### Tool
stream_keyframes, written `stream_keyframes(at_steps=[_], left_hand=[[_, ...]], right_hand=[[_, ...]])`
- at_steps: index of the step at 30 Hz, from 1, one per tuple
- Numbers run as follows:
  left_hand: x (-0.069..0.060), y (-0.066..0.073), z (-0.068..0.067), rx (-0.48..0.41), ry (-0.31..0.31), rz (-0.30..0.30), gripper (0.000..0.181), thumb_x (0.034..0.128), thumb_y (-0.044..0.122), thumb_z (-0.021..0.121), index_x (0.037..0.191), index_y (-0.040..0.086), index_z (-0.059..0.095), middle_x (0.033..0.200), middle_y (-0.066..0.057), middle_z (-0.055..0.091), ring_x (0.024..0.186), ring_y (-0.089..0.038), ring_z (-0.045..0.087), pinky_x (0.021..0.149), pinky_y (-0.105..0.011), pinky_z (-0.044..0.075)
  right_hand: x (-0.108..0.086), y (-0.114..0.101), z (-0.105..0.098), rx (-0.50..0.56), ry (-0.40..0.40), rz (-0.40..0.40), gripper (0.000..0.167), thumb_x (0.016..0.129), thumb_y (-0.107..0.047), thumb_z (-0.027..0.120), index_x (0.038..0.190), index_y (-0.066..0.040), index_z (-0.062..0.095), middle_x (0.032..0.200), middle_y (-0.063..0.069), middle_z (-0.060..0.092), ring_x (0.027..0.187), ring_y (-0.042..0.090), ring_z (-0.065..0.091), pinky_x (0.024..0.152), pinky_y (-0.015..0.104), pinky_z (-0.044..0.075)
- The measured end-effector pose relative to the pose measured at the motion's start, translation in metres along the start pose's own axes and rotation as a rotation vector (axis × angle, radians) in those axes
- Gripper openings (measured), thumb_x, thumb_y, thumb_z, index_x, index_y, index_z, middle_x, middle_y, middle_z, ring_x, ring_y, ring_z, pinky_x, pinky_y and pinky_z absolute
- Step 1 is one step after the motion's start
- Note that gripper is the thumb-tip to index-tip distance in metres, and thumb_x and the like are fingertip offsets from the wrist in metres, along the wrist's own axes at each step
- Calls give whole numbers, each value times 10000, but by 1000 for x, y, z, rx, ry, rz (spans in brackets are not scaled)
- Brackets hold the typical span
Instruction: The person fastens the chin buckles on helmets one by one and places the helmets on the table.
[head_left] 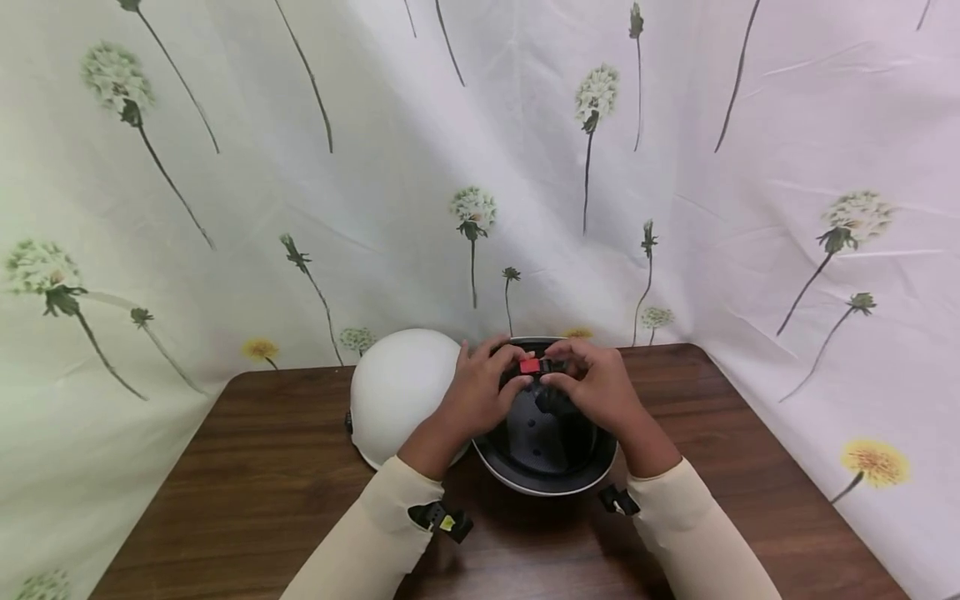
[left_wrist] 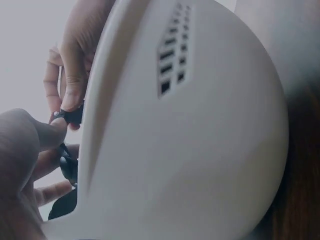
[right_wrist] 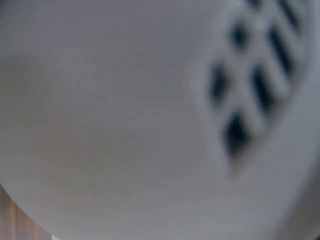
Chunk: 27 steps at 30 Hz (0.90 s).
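An upturned helmet (head_left: 546,481) rests on the table with its black inside facing up. Above its opening, both hands meet at a red and black strap buckle (head_left: 534,366). My left hand (head_left: 474,393) pinches the red end between thumb and fingers, while my right hand (head_left: 603,392) pinches the black end. The helmet's white shell (left_wrist: 190,140) with slotted vents fills much of the left wrist view, thumbs and fingers meeting at a black strap piece (left_wrist: 74,115) beside its rim. In the right wrist view, only the blurred shell (right_wrist: 115,125) shows; the hand is hidden.
A second white helmet (head_left: 401,392) sits dome up, directly left of the upturned one and partly behind the left hand. Both stand near the back edge of the brown wooden table (head_left: 300,467). Behind hangs a white cloth (head_left: 405,250) printed with dandelions.
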<state>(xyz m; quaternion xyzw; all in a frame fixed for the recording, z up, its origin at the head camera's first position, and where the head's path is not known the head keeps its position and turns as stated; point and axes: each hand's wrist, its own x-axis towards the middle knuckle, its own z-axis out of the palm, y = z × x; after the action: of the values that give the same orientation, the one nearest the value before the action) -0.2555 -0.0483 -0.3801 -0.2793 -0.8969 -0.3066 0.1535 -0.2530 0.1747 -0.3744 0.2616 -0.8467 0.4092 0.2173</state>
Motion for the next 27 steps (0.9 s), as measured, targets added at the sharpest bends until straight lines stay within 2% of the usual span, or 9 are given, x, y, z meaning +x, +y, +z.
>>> stream_keyframes(at_steps=[6,14,19,27], left_hand=[[-2,4,-1,-14,-3,-10,301,1052,249,746,1310,113,673,1440,-171,700,1567,-405,474,1248,-857,173],[-5,4,-11,-34,19,-37,486,1042,286,769,1478,124,629,1510,-134,661,1605,-373,424,1272,-837,131],[-5,4,-15,-18,16,-45,510,1035,305,777,1494,136,632,1556,-146,628,1609,-379,420,1268,-843,130],[-8,2,-17,2,9,-53,521,1028,321,785,1497,146,641,1586,-140,609,1602,-367,437,1263,-845,146]], right_hand=[[-1,0,-4,-16,-29,20,342,861,-51,924,1173,-66,787,914,59,795,661,85,603,593,251,514],[1,1,-18,-20,-80,55,384,862,-93,935,1219,-111,795,692,-11,662,598,89,567,550,269,481],[2,3,-22,-9,-64,77,385,863,-74,930,1221,-115,795,698,0,668,602,96,587,549,274,493],[2,3,-22,2,-81,64,397,866,-62,926,1236,-100,786,715,3,681,609,75,603,556,272,514]])
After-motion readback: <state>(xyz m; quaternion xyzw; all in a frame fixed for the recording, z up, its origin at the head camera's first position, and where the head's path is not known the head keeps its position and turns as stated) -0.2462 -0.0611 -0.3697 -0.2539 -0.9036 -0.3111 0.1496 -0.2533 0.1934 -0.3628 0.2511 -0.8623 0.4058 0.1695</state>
